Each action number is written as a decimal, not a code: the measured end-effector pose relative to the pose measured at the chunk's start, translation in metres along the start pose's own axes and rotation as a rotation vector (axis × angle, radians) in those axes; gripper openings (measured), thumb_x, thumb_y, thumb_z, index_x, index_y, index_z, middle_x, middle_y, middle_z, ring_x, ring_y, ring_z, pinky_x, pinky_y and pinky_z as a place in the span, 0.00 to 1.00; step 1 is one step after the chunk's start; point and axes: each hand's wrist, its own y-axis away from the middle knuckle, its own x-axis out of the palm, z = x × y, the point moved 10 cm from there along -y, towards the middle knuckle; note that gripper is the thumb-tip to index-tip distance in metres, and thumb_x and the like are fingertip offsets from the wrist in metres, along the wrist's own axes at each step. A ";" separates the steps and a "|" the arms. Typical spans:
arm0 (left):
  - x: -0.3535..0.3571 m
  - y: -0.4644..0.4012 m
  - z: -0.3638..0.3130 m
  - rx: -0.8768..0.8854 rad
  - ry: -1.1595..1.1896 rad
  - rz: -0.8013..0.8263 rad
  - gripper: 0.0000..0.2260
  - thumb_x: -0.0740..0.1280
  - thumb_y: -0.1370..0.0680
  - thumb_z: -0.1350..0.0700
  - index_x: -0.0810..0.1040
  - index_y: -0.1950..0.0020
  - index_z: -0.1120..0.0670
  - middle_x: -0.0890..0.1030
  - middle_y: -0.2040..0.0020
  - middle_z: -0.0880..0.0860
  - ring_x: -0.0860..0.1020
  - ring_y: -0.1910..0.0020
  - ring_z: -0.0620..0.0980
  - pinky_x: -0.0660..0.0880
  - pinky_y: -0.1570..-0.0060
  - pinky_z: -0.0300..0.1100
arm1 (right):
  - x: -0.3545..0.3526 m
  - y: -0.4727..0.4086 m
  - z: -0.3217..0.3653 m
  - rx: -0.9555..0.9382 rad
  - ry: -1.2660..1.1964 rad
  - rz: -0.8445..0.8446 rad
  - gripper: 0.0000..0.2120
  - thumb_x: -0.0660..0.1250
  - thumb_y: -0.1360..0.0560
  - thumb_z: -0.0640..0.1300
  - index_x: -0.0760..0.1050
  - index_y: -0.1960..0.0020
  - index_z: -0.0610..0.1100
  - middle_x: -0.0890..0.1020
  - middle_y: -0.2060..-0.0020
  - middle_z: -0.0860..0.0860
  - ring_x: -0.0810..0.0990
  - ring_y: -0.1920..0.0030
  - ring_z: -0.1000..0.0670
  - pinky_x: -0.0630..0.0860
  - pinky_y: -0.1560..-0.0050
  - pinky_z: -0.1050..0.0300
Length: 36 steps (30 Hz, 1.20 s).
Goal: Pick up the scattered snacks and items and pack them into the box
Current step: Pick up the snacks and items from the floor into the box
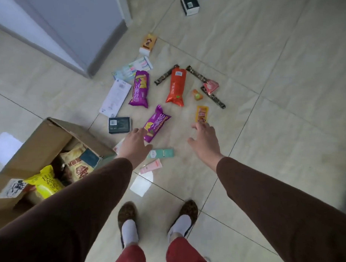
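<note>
We hold our left hand and right hand out, fingers spread, gripping nothing, above the tiled floor. A purple foil snack packet lies between them; the open brown cardboard box stands left.

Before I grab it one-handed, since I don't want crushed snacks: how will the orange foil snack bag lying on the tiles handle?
The orange foil snack bag looks puffed and sealed, so it is probably light and squashy; a hard grip may crush what is inside. Its glossy wrapper may be slippery. It lies flat on the tiled floor, so it is unlikely to roll.
</note>
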 end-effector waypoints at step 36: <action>0.102 -0.443 -0.096 -0.261 -0.030 -0.017 0.25 0.72 0.26 0.50 0.71 0.32 0.56 0.75 0.34 0.59 0.72 0.35 0.60 0.71 0.41 0.53 | -0.020 -0.500 -0.174 -0.040 0.007 0.142 0.18 0.67 0.22 0.46 0.72 0.34 0.43 0.77 0.37 0.45 0.75 0.36 0.44 0.74 0.37 0.47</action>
